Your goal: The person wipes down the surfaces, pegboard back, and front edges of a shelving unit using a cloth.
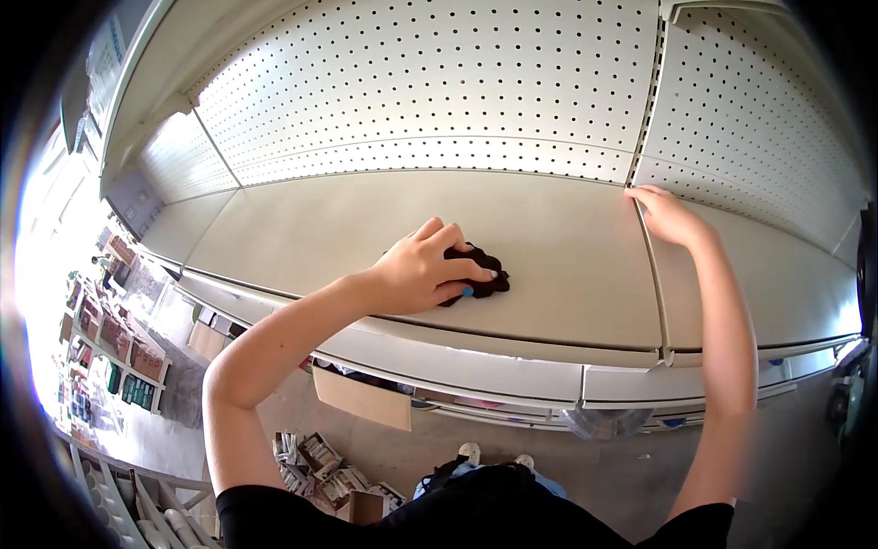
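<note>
My left hand (425,267) is closed on a crumpled dark cloth (482,282) and presses it against the cream metal shelf (558,247). The cloth lies towards the middle of the shelf, partly covered by my fingers. Further right, my right hand (668,216) rests with outstretched fingers at the back of the shelf, where a seam between two shelf sections meets the upright. No object shows in the right hand. Behind both hands rises a white perforated back panel (439,91).
Lower shelves (485,366) with items run below the front edge. On the floor, several small boxes (320,453) and an open carton (359,506) lie near my feet. Stocked shelving (119,343) stands at the far left, and white tubes or rails (155,526) at lower left.
</note>
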Demonstrator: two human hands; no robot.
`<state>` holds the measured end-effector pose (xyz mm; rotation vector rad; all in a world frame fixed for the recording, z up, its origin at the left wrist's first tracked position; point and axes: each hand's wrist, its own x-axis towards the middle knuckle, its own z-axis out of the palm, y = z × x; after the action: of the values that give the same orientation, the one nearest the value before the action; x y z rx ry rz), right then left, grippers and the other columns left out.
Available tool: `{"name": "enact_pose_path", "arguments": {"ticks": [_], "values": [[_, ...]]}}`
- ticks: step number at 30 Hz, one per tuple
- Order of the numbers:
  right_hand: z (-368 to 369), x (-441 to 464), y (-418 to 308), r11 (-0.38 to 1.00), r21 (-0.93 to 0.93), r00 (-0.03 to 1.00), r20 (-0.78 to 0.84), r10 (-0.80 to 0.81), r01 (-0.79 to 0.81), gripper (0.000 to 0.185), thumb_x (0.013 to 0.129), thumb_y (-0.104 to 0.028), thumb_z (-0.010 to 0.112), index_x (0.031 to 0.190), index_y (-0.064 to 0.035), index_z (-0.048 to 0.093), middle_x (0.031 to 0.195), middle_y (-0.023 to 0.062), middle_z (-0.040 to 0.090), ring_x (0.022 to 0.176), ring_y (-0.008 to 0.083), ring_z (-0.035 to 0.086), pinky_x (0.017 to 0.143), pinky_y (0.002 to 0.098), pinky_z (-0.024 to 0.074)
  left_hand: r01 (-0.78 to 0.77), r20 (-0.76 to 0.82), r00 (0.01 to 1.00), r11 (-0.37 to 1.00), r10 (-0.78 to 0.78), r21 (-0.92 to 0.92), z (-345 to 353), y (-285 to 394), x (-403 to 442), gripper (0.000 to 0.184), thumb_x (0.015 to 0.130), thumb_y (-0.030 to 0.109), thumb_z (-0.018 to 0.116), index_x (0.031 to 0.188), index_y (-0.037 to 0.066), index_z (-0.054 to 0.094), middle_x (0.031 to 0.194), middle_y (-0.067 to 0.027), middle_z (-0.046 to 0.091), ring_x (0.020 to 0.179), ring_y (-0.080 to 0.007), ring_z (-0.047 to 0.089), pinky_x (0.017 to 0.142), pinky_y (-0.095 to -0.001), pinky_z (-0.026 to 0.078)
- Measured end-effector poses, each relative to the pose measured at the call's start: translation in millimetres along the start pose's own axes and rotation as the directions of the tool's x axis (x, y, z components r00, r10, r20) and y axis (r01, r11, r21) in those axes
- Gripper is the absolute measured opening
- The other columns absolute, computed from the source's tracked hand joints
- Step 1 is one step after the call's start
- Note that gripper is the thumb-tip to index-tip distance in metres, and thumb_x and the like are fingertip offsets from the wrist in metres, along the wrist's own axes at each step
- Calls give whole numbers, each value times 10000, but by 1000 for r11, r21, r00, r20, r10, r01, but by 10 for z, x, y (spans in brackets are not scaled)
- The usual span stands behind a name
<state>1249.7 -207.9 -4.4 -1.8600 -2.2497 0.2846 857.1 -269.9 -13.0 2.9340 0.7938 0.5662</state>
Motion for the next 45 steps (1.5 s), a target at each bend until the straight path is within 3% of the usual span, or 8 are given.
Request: {"name": "enact_pose_path", "arguments": {"ticks": [6, 10, 14, 18, 19, 26, 33, 45], "values": [[3, -16, -520, 839, 148, 852, -123, -509, 523, 499, 905, -107, 515, 1387, -113, 383, 1426, 97, 398, 1269, 260, 440, 1050, 367, 373, 125, -9, 992, 992, -125, 15, 81, 66, 270, 482, 778, 141, 689, 1227, 160, 515, 1072, -85, 506, 1035, -272, 474, 865, -405, 463], [200, -134, -1032, 653, 296, 701, -93, -707, 698, 805, 860, -301, 651, 1477, -130, 163, 1440, 172, 345, 1288, 292, 410, 1060, 390, 361, 378, 82, 925, 874, -371, -306, 128, 236, 678, 559, 815, 176, 662, 1286, 65, 383, 1143, -131, 542, 1129, -256, 498, 959, -371, 411], [210, -374, -1220, 777, 310, 820, -15, -573, 548, 941, 811, -272, 701, 1478, -92, 62, 1449, 200, 256, 1258, 339, 414, 1062, 382, 364, 354, 242, 845, 161, -477, -921, 248, 288, 973, 458, 923, 280, 457, 1299, 40, 351, 1147, -129, 549, 1119, -233, 519, 970, -369, 401], [238, -500, -1078, 738, 282, 772, -20, -635, 614, 799, 818, -157, 649, 1465, -125, 180, 1436, 169, 299, 1244, 324, 435, 1042, 383, 386, 421, 408, 887, 17, -217, -907, 183, 116, 992, 371, 941, 267, 381, 1219, 28, 439, 1185, -118, 513, 1134, -210, 507, 1008, -366, 374], [204, -556, -1058, 727, 289, 759, 6, -651, 622, 762, 820, -143, 639, 1457, -143, 221, 1431, 159, 313, 1243, 322, 437, 1036, 384, 392, 408, 346, 868, 116, -355, -905, 81, 273, 947, 311, 939, 220, 393, 1147, 7, 482, 1153, -122, 533, 1122, -202, 519, 968, -366, 417], [82, -951, -539, 740, 6, 740, 10, -673, 673, 510, 772, -73, 596, 1267, -164, 515, 1301, 112, 453, 1103, 282, 507, 949, 382, 445, 335, 192, 942, 820, -275, -464, -189, 67, 907, 183, 893, 92, 473, 1048, 31, 549, 1072, -86, 585, 1028, -200, 588, 882, -373, 486], [86, -1196, -384, 698, 85, 703, -131, -699, 711, 379, 775, -173, 721, 1051, -57, 488, 1289, 124, 458, 1086, 319, 513, 909, 391, 458, 30, 114, 993, 976, -5, -214, 87, -89, 780, 253, 868, 133, 569, 1113, 68, 562, 1213, -74, 535, 1147, -239, 502, 977, -375, 418], [693, -692, -1727, 444, 234, 490, -203, -848, 865, 356, 803, -157, 673, 1155, -139, 617, 1181, 104, 529, 1113, 281, 516, 936, 414, 452, -5, 239, 969, 977, 57, -211, 160, -266, 711, 360, 876, 44, 449, 1219, 92, 548, 1352, -76, 464, 1261, -252, 405, 1052, -397, 347]]}}
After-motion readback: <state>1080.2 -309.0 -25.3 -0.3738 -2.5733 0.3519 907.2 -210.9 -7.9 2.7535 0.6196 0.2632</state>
